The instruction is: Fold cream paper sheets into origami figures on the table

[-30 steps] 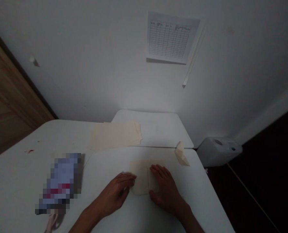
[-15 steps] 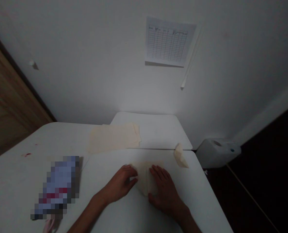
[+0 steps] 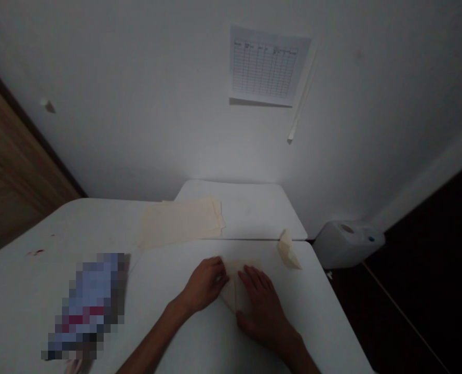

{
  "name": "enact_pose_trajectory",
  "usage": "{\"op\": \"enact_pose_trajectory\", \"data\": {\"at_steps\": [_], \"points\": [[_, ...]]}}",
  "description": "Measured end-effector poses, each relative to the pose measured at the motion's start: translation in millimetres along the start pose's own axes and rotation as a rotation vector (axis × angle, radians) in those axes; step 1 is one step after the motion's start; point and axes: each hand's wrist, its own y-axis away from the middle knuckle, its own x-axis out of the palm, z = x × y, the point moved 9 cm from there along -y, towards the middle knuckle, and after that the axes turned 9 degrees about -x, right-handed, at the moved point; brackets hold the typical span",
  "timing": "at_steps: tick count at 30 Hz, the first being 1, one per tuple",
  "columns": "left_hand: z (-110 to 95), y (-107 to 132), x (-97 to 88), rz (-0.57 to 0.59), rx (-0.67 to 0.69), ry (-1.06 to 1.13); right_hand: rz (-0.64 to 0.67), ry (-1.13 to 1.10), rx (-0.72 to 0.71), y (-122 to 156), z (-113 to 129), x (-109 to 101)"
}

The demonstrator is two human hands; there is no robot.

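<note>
Lying palm-down, the curled left hand point(image 3: 205, 284) and splayed right hand point(image 3: 260, 309) touch folded cream paper point(image 3: 231, 293), gripping nothing.

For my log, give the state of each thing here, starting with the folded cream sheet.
Folded cream sheet: pointed, under both hands.
Left hand: curled on the sheet.
Right hand: flat on the sheet.
Flat cream sheets: across the white table join.
Small folded cream piece: near the table's right edge.
White plastic canister: beyond the table, by the wall.
</note>
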Motion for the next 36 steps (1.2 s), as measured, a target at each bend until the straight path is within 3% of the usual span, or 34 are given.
{"op": "enact_pose_trajectory", "data": {"at_steps": [36], "points": [[10.9, -2.5, 8.9, -0.049, -0.105, -0.003, 0.009, -0.054, 0.011, 1.9, 1.1, -6.8]]}}
